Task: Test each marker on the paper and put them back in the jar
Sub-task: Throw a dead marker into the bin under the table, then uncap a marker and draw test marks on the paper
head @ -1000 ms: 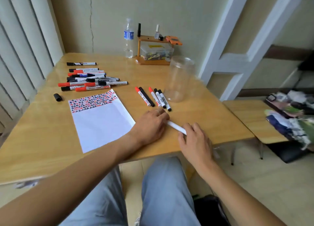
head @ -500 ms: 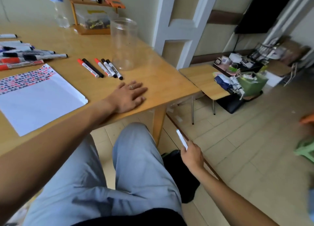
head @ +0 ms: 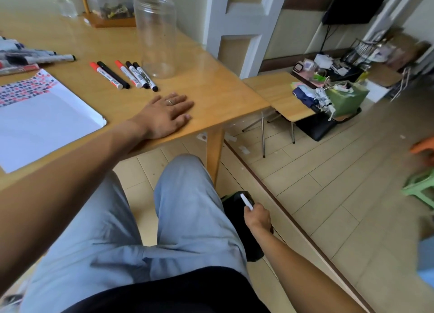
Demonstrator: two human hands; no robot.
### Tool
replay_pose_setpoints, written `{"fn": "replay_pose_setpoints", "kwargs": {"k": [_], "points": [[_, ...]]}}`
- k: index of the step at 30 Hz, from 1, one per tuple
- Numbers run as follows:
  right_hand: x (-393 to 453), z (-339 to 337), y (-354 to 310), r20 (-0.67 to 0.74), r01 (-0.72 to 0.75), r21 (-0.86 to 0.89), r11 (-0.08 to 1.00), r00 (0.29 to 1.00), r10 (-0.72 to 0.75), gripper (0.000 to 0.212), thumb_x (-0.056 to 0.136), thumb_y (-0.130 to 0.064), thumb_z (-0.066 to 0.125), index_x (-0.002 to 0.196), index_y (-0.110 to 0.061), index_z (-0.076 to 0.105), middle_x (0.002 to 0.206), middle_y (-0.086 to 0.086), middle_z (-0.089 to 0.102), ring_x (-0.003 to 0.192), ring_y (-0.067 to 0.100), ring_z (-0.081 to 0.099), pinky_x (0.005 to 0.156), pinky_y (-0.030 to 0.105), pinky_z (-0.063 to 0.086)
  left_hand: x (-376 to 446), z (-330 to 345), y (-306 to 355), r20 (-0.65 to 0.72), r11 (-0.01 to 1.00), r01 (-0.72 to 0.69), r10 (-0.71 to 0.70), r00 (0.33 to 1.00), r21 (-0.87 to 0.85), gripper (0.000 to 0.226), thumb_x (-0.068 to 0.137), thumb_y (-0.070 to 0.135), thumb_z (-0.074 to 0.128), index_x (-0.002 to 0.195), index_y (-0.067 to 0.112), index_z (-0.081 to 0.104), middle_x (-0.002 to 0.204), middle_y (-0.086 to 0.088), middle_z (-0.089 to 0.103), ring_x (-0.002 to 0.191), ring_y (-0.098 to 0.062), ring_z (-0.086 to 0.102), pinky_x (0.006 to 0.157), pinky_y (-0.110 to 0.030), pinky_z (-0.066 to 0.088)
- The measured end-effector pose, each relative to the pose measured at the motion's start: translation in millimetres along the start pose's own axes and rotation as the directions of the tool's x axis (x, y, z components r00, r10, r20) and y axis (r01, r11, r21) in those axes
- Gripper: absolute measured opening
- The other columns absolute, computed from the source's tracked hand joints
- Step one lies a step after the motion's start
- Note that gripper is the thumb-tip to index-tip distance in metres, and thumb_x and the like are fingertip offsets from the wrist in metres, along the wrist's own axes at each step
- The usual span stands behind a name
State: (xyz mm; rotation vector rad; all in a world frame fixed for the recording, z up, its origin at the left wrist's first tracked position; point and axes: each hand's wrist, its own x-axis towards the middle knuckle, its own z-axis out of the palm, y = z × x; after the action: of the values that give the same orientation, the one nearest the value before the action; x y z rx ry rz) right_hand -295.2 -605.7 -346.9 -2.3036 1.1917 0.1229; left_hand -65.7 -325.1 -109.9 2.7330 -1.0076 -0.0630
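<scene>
While the left hand (head: 168,114) lies flat on the table (head: 225,94), fingers straight, the right hand (head: 257,216) grips a white marker (head: 246,201) low beside the knee; 5 markers (head: 124,75) lie just beside the jar (head: 157,36); paper (head: 47,124) lies left.

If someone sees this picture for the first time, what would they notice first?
Probably the left hand, lying flat on the table near its front edge. Behind it stand an empty clear jar and a row of five markers. Low beside the knee, the right hand holds a white marker.
</scene>
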Motion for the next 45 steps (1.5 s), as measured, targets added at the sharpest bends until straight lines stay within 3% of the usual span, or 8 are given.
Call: {"fn": "replay_pose_setpoints", "kwargs": {"k": [7,13,21,30,35,38,42,45], "points": [[10.5,-16.5,-12.7,-0.054,0.096,0.031,0.995,0.994,-0.094,0.029,0.100,-0.036,0.061,0.113,-0.011,0.065,0.115,0.012,0.069,0.101,0.033,0.067,0.071,0.030,0.046,-0.9,-0.6,4.6,-0.016,1.000,0.005,-0.005,1.000,0.012,0.055,0.108,0.052,0.026,0.161,0.038,0.021,0.170,0.006,0.015,0.157,-0.013,0.004,0.125,-0.040,0.000],[11.9,-94.9,-80.0,-0.274,0.347,0.113,0.931,0.912,-0.306,0.017,0.102,-0.033,0.057,0.097,-0.017,0.061,0.093,0.004,0.069,0.075,0.017,0.065,0.059,0.030,0.053,1.1,-2.7,1.8,-0.025,1.000,-0.020,0.020,0.999,0.013,0.056,0.108,0.053,0.027,0.161,0.036,0.024,0.170,0.004,0.018,0.157,-0.016,0.006,0.125,-0.042,0.002],[-55.7,-166.9,-222.1,-0.366,0.856,0.045,0.515,0.494,-0.789,0.014,0.100,-0.031,0.060,0.093,-0.019,0.062,0.083,-0.007,0.061,0.074,0.010,0.059,0.064,0.028,0.050,-17.5,-25.5,-6.7,-0.032,0.999,-0.025,0.023,0.999,-0.035,0.071,0.092,0.060,0.026,0.154,0.028,0.042,0.162,-0.001,0.037,0.152,-0.017,0.028,0.124,-0.039,0.023],[-134.1,-70.5,-381.3,-0.291,0.958,0.281,0.057,0.142,-0.946,0.016,0.093,-0.012,0.065,0.082,-0.022,0.059,0.073,-0.012,0.055,0.062,0.006,0.051,0.059,0.024,0.041,-131.1,-63.5,-126.4,-0.413,0.957,0.279,-0.288,0.864,-0.084,0.045,0.090,0.028,0.047,0.130,0.016,0.066,0.134,-0.006,0.064,0.119,-0.027,0.062,0.101,-0.037,0.049],[-164.8,-17.0,-443.6,-0.185,0.922,0.387,-0.009,0.068,-0.980,0.014,0.092,-0.013,0.060,0.081,-0.021,0.059,0.077,-0.011,0.059,0.065,0.011,0.056,0.059,0.024,0.042,-192.6,-59.7,-195.6,-0.285,0.788,0.616,-0.587,0.758,0.017,0.088,0.083,0.064,0.011,0.157,0.024,0.037,0.164,0.001,0.033,0.155,-0.023,0.023,0.123,-0.050,0.018],[-175.5,4.2,-474.3,-0.102,0.915,0.404,-0.015,0.029,-0.994,0.010,0.093,-0.016,0.059,0.084,-0.022,0.060,0.083,-0.009,0.062,0.069,0.012,0.057,0.064,0.030,0.048,-206.6,-57.2,-211.3,-0.221,0.781,0.625,-0.606,0.764,0.018,0.097,0.082,0.085,-0.002,0.162,0.036,0.021,0.169,0.013,0.015,0.157,-0.011,0.003,0.125,-0.048,0.007],[-177.0,28.9,-512.7,-0.027,0.923,0.384,-0.006,0.005,-1.000,0.007,0.090,-0.014,0.058,0.086,-0.016,0.063,0.086,-0.002,0.063,0.069,0.018,0.058,0.067,0.037,0.050,-196.6,-59.7,-219.8,-0.229,0.823,0.568,-0.553,0.801,0.000,0.084,0.088,0.083,0.012,0.159,0.039,0.028,0.167,0.017,0.022,0.156,-0.009,0.009,0.121,-0.044,0.001],[-169.3,40.9,-541.6,-0.059,0.941,0.336,0.035,0.058,-0.997,0.007,0.090,-0.006,0.062,0.086,-0.010,0.066,0.083,0.002,0.063,0.074,0.022,0.057,0.070,0.040,0.049,-185.6,-66.3,-229.8,-0.308,0.836,0.549,-0.522,0.795,0.001,0.063,0.091,0.072,0.029,0.143,0.041,0.048,0.148,0.018,0.046,0.141,-0.010,0.035,0.117,-0.040,0.019]]}}
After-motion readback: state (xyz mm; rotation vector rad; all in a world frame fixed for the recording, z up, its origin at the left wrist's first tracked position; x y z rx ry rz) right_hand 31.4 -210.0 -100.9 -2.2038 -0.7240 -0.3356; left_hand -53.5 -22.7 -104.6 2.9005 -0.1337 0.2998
